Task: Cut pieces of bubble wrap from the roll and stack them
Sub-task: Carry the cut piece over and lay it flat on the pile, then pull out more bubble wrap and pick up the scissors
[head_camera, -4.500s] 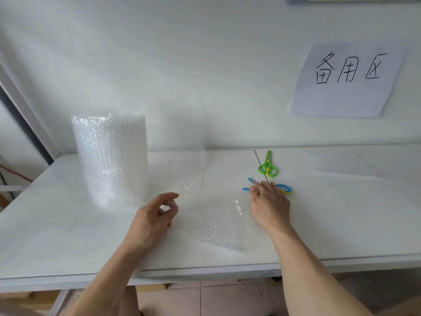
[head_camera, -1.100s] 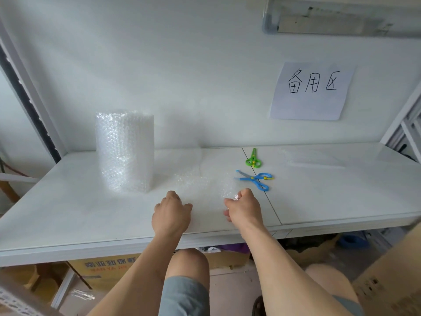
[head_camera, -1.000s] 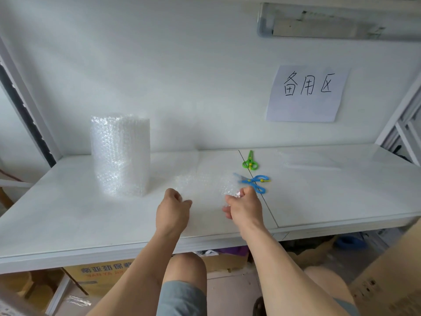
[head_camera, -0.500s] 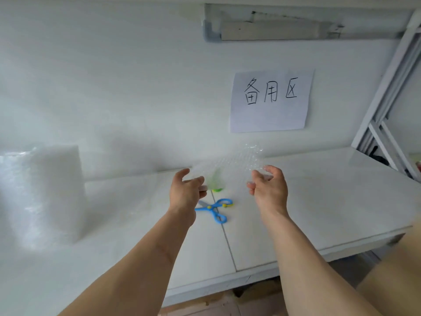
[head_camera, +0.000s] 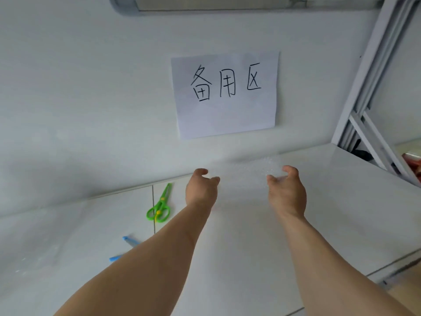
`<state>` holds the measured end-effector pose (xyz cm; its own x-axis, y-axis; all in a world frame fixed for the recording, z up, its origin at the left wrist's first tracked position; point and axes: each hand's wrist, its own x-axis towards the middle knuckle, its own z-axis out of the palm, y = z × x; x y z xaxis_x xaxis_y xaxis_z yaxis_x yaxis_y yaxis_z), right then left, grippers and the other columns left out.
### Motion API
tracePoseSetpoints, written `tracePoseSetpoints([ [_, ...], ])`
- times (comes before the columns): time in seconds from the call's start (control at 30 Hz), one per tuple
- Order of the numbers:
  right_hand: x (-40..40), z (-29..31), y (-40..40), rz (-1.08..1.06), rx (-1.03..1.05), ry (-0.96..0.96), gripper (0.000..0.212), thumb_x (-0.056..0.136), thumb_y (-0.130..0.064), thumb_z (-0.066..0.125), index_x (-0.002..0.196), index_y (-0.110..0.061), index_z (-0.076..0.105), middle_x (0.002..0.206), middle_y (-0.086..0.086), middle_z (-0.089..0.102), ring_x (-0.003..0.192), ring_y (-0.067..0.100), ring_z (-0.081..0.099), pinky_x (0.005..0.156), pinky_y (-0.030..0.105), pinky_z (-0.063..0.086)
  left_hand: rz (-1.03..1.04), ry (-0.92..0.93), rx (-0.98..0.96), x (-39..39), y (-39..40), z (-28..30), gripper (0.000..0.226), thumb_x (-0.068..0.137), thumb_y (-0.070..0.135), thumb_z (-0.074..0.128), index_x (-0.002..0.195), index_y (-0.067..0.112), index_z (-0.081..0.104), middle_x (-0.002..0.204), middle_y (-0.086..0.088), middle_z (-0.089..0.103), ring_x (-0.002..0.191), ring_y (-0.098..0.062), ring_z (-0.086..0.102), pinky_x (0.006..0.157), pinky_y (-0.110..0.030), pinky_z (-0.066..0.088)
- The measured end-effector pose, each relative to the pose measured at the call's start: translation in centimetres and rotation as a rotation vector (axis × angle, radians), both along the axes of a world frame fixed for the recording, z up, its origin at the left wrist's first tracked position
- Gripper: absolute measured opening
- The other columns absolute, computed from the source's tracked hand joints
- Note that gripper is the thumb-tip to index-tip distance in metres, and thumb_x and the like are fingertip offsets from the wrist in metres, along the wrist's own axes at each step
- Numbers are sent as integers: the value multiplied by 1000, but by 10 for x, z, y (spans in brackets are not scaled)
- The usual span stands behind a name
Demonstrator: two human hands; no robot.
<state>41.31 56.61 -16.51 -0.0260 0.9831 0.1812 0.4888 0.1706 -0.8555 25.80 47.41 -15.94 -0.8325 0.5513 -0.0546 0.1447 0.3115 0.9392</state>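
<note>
The step in hand looks like laying a cut sheet [head_camera: 246, 176] of bubble wrap down at the stacking spot on the right half of the worktop [head_camera: 341, 213]. To do it well, both edges should come down level and together, so the sheet lands flat and square rather than folding under itself; it is light and limp, so a low release close to the surface will serve better than a drop from height. If a stack is already there, the corners should be matched before letting go. The sheet is clear and blurred against the white surface, so whether anything lies beneath it I cannot tell.

Going left to right: blue scissors [head_camera: 127, 242] lie near the front, half hidden by the left forearm, and green scissors [head_camera: 159, 207] lie just beyond them by the worktop seam, both well clear of the sheet. The left hand [head_camera: 201, 190] reaches forward with the arm nearly straight, knuckles up, its grip pinched together on the sheet's left edge between thumb and fingers. The right hand [head_camera: 286, 192] mirrors it, arm extended, fingers curled and its grip closed on the right edge. The sheet spans the gap between them, close over the worktop, below the paper sign [head_camera: 225, 94] on the wall.
</note>
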Motion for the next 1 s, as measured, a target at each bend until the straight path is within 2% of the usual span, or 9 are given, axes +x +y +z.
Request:
tracePoseSetpoints([
  [0.13, -1, -17, 12, 16, -22, -340, 47, 91, -34, 54, 133, -16, 47, 131, 11, 55, 122, 35, 45, 99, 40, 38, -44, 158, -178, -2, 13, -13, 45, 89, 29, 61, 132, 20, 50, 81, 11, 57, 89, -20, 59, 78, -30, 47],
  [0.2, -1, -24, 12, 23, -11, -412, 48, 92, -33, 51, 135, -15, 44, 133, 11, 53, 122, 34, 45, 100, 40, 37, -69, 234, -223, -2, 16, -16, 49, 88, 29, 61, 134, 19, 49, 106, 3, 62, 98, -22, 59, 78, -29, 44],
  [0.27, -1, -26, 11, 2, -7, -412, 48, 91, -30, 51, 136, -14, 43, 133, 10, 54, 121, 34, 47, 98, 39, 37, -66, 232, -217, 0, 17, -18, 51, 87, 27, 62, 135, 18, 49, 121, -2, 59, 100, -22, 59, 78, -29, 43],
  [0.47, 7, -26, -6, -45, -27, -423, 54, 89, -28, 52, 138, -12, 38, 134, 12, 52, 122, 35, 45, 98, 41, 35, -67, 245, -246, 8, 6, -22, 49, 87, 27, 61, 133, 17, 49, 129, -4, 53, 91, -21, 56, 76, -32, 48],
  [0.6, 8, -19, -23, -93, 15, -413, 62, 89, -31, 57, 143, -14, 34, 145, 10, 39, 133, 33, 32, 106, 43, 28, -89, 275, -267, 8, -9, -14, 46, 89, 34, 60, 130, 16, 52, 131, -4, 48, 87, -21, 54, 76, -32, 48],
  [0.67, 0, -14, -35, -69, 129, -425, 57, 89, -31, 58, 141, -15, 41, 148, 7, 37, 137, 29, 28, 110, 43, 23, -117, 420, -337, 5, -27, -7, 40, 92, 35, 55, 128, 17, 54, 130, -4, 49, 95, -23, 56, 78, -33, 46],
  [0.8, -35, 1, -74, 87, 364, -477, 39, 88, -27, 60, 125, -15, 60, 141, 6, 48, 133, 29, 35, 108, 42, 22, -152, 924, -476, -11, -83, 6, 32, 97, 33, 43, 119, 17, 59, 119, -2, 57, 110, -26, 51, 83, -35, 41],
  [0.87, -57, 5, -101, 174, 402, -497, 34, 89, -27, 58, 120, -15, 64, 137, 5, 52, 131, 28, 38, 107, 41, 23, -160, 1092, -520, -27, -115, 11, 26, 96, 29, 44, 108, 16, 63, 108, -3, 61, 102, -28, 54, 79, -35, 39],
  [1.0, -104, 8, -163, 336, 416, -513, 27, 89, -26, 56, 113, -17, 66, 126, 3, 59, 122, 28, 46, 100, 38, 30, -123, 1214, -528, -67, -193, 19, 11, 74, 19, 71, 69, 14, 64, 70, -5, 61, 66, -31, 59, 56, -33, 42],
])
